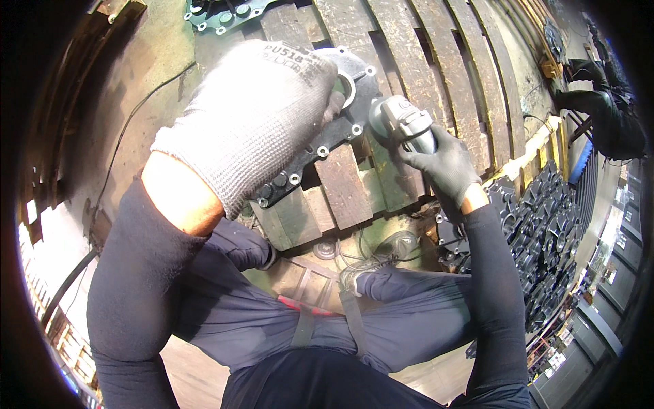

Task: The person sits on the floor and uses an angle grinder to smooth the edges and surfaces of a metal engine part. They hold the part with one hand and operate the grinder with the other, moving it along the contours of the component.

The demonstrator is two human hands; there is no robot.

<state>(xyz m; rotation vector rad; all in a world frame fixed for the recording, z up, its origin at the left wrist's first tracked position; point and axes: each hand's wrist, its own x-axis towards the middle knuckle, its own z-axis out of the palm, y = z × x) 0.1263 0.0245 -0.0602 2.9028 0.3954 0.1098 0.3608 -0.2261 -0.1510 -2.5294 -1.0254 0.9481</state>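
Note:
My left hand (255,116), in a grey knit glove, grips a dark metal cover plate (325,143) with bolt holes along its rim and a round opening at its top. The plate lies on a worn wooden pallet (402,61). My right hand (443,163), in a dark glove, is closed around a grey angle grinder (403,124). The grinder's head sits beside the plate's right edge; whether it touches is hidden.
A stack of several dark metal castings (545,225) stands at the right. Another green-grey plate (225,15) lies at the pallet's far end. A cable (129,129) runs over the floor at the left. Another person's dark sleeve (606,116) shows at the far right.

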